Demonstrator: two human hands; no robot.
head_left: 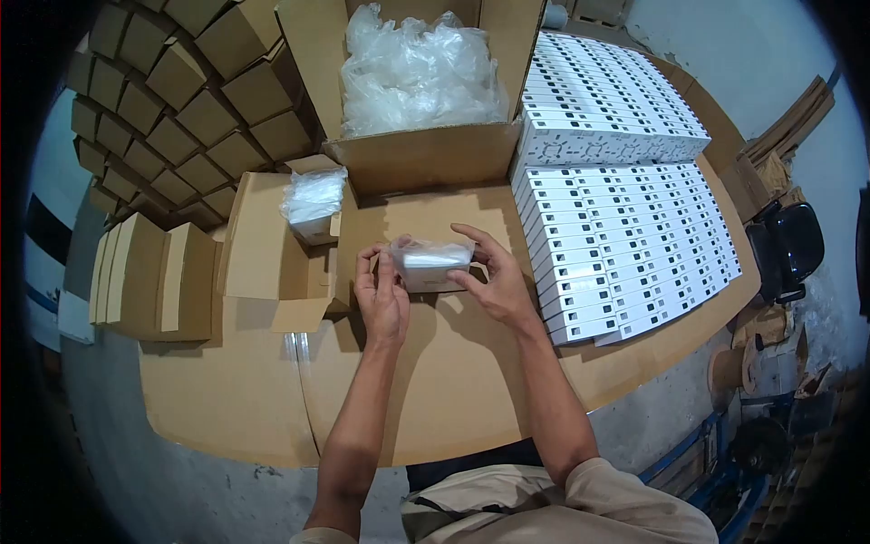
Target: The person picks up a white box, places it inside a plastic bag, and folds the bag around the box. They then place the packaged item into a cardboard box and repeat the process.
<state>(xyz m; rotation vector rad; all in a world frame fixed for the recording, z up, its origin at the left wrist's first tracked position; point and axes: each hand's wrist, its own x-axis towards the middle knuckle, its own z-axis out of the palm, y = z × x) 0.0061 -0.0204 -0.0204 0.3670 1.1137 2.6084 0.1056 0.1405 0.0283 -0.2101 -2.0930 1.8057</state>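
Note:
Between my two hands is a small white box in a clear plastic bag (437, 263), held above the cardboard-covered table. My left hand (384, 295) has its fingers closed on the left end of the bag. At the other end, my right hand (495, 286) grips it, with the thumb on the near face and fingers curved behind. Just left of my hands stands an open carton (308, 281), its flaps spread out. Several bagged white boxes (314, 201) sit together at its far end.
A large open carton (426, 159) full of clear plastic bags (417, 77) stands at the back. White printed boxes (625, 245) are stacked in rows on the right. Brown cartons (195, 109) pile up at the back left, and folded-open ones (149, 276) stand at the table's left.

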